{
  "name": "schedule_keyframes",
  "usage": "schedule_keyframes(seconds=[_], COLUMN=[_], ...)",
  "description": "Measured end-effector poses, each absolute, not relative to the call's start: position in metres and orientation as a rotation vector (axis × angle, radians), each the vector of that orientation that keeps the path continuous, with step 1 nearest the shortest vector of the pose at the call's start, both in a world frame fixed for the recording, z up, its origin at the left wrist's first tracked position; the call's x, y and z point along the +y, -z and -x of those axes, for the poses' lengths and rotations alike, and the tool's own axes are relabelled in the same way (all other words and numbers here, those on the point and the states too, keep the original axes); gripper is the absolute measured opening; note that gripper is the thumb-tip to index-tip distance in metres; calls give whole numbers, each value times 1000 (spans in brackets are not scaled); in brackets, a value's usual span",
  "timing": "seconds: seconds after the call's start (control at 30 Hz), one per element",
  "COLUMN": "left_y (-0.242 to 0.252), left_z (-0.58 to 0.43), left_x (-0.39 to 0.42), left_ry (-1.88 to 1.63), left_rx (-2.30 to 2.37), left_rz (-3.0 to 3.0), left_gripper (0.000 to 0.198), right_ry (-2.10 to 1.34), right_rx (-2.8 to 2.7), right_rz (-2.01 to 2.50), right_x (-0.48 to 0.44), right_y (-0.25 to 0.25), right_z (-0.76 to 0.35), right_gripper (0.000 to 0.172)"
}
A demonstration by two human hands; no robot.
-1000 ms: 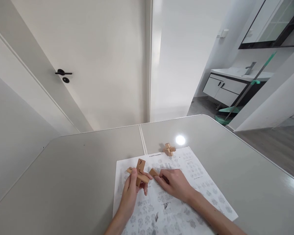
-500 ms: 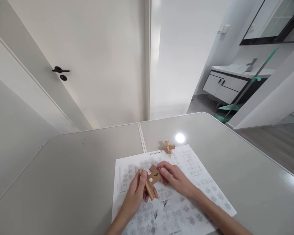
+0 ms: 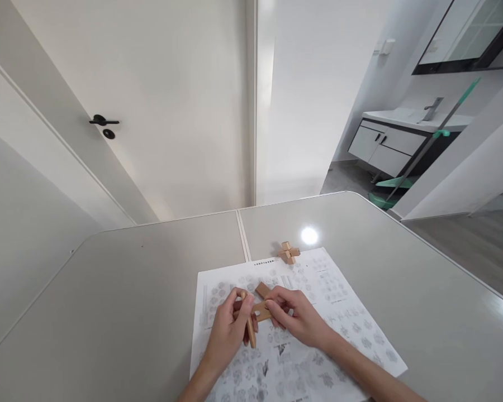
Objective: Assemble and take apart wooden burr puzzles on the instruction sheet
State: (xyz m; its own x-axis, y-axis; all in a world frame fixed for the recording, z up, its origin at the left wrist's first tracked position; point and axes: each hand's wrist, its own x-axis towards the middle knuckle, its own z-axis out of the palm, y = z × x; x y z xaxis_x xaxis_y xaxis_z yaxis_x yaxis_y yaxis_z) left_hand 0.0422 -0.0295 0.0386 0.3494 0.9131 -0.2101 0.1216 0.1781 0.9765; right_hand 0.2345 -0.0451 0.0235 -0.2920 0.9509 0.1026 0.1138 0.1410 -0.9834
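Just above the printed sheet (image 3: 318,312), my left hand (image 3: 230,324) is closed around a slim wooden puzzle piece (image 3: 250,330) that points down toward me. My right hand (image 3: 295,314) pinches a flat, notched wooden puzzle piece (image 3: 261,311) by its right end. The two pieces meet or cross near my left fingers; whether they interlock I cannot tell. Another wooden end (image 3: 262,289) sticks up behind my right fingertips, its join hidden. Beyond my hands, an assembled cross-shaped wooden puzzle (image 3: 289,253) sits at the sheet's far edge.
The grey table (image 3: 121,312) has a pale seam (image 3: 243,237) running away from me. A white door (image 3: 184,111) with a black handle (image 3: 104,120) stands behind it. To the right are a sink cabinet (image 3: 385,142) and a green-handled broom (image 3: 440,134).
My right hand has shifted slightly left and down, its thumb now on the flat piece. The slim piece has turned more upright in my left hand, and the flat piece's marking is covered.
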Motion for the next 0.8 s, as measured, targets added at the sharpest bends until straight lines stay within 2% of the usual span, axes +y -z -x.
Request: schedule_keyframes(seconds=[0.33,0.6,0.8], left_y=[-41,-43,-37], left_z=[-37,-30,-27], left_x=[-32,-29,-28], left_ry=[-1006,-843,-838], left_rx=[1231,871,815], left_rz=[-1252,-1041,-921], left_gripper=[46,55,53], right_ry=[-1267,-1468,-1521], right_rx=[-1537,-1331,-1251], right_rz=[1067,975,962], right_x=[-46,-43,-40], right_y=[-20,-20,-17], right_z=[-232,-237,-237], right_gripper=[35,39,40])
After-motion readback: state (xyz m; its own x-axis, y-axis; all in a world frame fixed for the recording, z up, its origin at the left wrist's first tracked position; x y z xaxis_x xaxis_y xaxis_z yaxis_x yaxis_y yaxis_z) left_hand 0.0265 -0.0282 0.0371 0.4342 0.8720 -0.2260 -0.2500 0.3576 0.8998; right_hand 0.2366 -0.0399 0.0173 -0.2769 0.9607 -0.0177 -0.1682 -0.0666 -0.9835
